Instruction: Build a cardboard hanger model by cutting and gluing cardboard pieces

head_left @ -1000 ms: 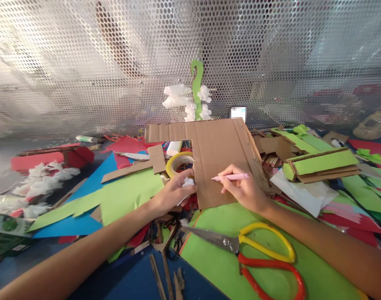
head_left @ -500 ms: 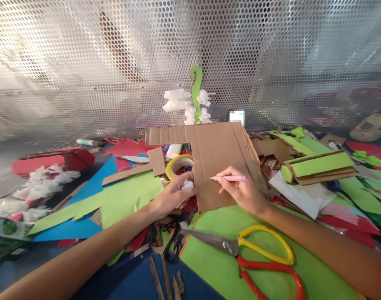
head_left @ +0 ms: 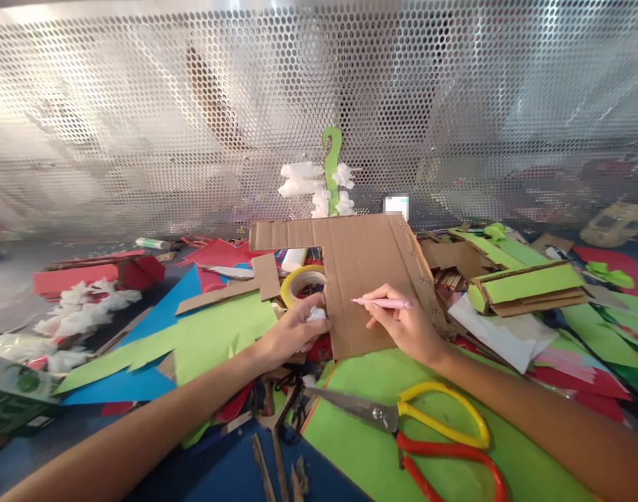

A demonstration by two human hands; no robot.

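A brown corrugated cardboard sheet [head_left: 368, 268] with a notch cut out of its left side lies tilted at the middle of the table. My left hand [head_left: 290, 333] is closed on the sheet's left edge and has a crumpled bit of white tissue [head_left: 315, 314] in its fingers. My right hand [head_left: 407, 324] rests on the cardboard and pinches a pink pen [head_left: 381, 303], tip pointing left on the sheet. A roll of yellow tape [head_left: 299, 281] lies just behind my left hand.
Scissors with yellow and red handles [head_left: 428, 436] lie on green paper [head_left: 360, 446] near me. Green, blue and red paper scraps cover the table. A green-topped cardboard box [head_left: 528, 287] sits right. White tissue tufts [head_left: 83, 307] lie left. A perforated metal screen [head_left: 193, 104] stands behind.
The view has tipped slightly, so everything sits a little lower in the frame. My right hand with the pen has shifted slightly left on the cardboard. My left hand keeps its hold.
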